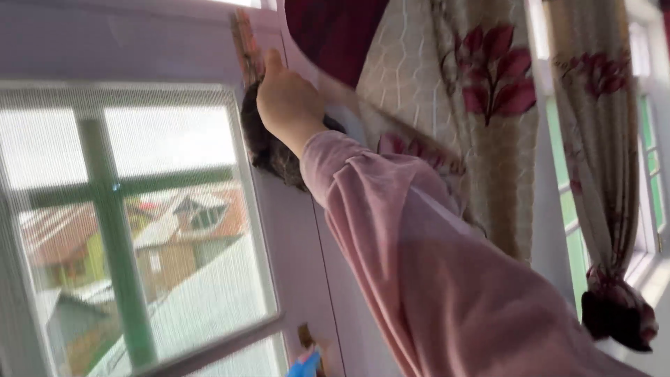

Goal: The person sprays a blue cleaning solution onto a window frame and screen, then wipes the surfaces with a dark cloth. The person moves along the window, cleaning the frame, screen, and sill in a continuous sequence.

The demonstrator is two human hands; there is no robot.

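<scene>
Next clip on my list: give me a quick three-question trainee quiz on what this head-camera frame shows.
1. True or false: the right hand presses a dark cloth against the wall beside the window.
2. What hangs to the right of the raised arm? A) a floral curtain B) a mirror C) a ladder
3. What colour is the sleeve on the raised arm?

Key: 1. True. 2. A, the floral curtain. 3. Pink.
</scene>
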